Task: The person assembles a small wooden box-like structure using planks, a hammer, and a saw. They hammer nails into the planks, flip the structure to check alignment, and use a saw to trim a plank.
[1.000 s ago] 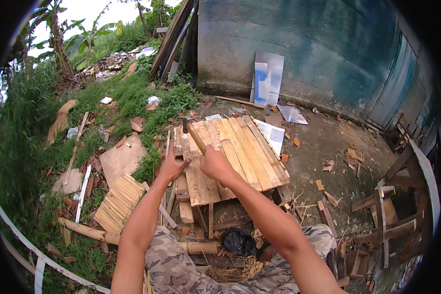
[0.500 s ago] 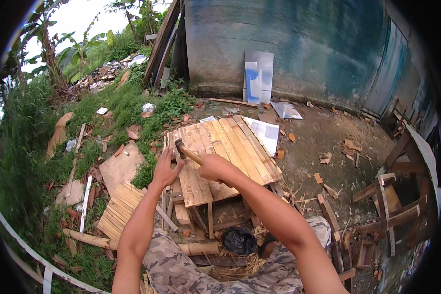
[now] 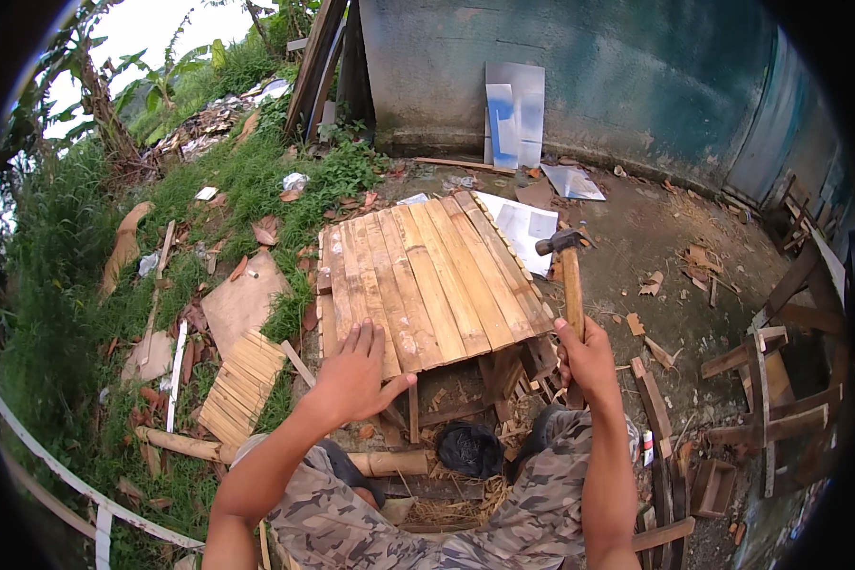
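1. Outdoor ground (image 3: 636,271), littered with leaves and offcuts, runs up to a stained blue-green wall (image 3: 617,104); both pass out of sight at the dark curved rim.
2. Slatted bamboo top (image 3: 437,285), central, before the seated person. As I see it, shadow obscures much of its wooden support.
3. Left hand (image 3: 351,375): spread flat, palm down, over the near left corner of the top. Its palm is hidden, so I cannot tell whether anything lies beneath.
4. Right hand (image 3: 587,359): closed around the handle of a hammer (image 3: 572,280), just beyond the top's right side. Fingers cover part of the grip; the head is uppermost.
5. Black plastic bag (image 3: 469,450), between the knees; its contents are hard to make out.
6. Bamboo pole (image 3: 389,463), partly concealed by the left leg.
7. Wooden frames (image 3: 779,399), far right, cut off by the rim.
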### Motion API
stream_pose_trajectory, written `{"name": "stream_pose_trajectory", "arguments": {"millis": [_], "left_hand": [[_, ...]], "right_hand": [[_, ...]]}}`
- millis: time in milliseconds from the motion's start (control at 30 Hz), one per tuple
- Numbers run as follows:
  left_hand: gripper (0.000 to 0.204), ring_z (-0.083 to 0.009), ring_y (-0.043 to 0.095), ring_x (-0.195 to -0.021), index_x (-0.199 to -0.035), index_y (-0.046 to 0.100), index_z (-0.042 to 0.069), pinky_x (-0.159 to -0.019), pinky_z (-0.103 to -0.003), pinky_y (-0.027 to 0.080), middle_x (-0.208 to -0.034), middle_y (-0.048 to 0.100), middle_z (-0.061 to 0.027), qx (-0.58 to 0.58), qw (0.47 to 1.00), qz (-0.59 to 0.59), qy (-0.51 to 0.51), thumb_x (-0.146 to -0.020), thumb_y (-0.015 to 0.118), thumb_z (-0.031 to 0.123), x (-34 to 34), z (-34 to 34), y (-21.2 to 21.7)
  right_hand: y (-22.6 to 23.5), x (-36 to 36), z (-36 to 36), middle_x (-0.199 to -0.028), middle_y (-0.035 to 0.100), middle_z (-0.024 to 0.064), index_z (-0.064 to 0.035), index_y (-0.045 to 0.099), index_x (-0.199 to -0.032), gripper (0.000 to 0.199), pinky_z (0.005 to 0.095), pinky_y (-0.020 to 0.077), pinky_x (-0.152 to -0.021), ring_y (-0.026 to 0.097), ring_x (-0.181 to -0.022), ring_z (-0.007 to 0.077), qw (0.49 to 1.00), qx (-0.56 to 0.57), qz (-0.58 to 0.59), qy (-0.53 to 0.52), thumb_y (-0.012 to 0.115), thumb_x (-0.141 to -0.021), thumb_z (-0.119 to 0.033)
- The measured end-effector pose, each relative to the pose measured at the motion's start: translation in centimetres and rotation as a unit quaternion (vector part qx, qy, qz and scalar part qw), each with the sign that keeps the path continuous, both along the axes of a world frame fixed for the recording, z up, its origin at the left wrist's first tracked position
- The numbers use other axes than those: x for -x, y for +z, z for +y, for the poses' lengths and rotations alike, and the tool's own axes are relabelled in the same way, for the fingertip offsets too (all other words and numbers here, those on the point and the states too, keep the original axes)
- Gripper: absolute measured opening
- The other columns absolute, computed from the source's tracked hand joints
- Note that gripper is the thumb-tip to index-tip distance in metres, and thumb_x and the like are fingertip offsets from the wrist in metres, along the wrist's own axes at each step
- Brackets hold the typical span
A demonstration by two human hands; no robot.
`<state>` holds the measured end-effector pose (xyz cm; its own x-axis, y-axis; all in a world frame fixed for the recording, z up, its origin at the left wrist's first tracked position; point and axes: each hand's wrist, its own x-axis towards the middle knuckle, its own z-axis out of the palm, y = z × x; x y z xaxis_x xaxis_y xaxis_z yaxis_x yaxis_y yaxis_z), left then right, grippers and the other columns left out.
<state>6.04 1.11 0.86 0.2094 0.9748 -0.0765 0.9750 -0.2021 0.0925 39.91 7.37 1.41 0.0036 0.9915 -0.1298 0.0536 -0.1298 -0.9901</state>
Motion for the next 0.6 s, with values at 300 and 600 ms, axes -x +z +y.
{"name": "stream_pose_trajectory", "arguments": {"millis": [300, 600], "left_hand": [[0.082, -0.0438, 0.038, -0.141, -0.144, 0.044, -0.004, -0.115, -0.051, 0.033, -0.148, 0.04, -0.0315, -0.022, 0.984, -0.059, -0.168, -0.093, 0.058, 0.057, -7.8, -8.2, -1.5], [0.031, -0.0391, 0.069, -0.091, -0.103, 0.068, 0.001, -0.081, -0.05, 0.054, -0.093, 0.07, -0.0214, 0.322, 0.924, -0.076, -0.19, -0.092, 0.06, 0.03, -9.3, -6.5, -16.8]], "right_hand": [[0.4, -2.2, -0.6, -0.059, 0.05, -0.0003, 0.0009, 0.058, -0.099, 0.031, 0.0291, 0.0397, -0.039, 0.047, -0.041, 0.0099, 0.992, 0.029, -0.117, -0.025, 0.062, -0.098, -0.03], [0.2, -2.5, -1.0, -0.058, 0.054, 0.0034, 0.0021, 0.062, -0.102, 0.033, 0.0323, 0.0414, -0.044, 0.052, -0.044, 0.0126, 0.978, 0.056, -0.203, 0.01, 0.065, -0.096, -0.03]]}}
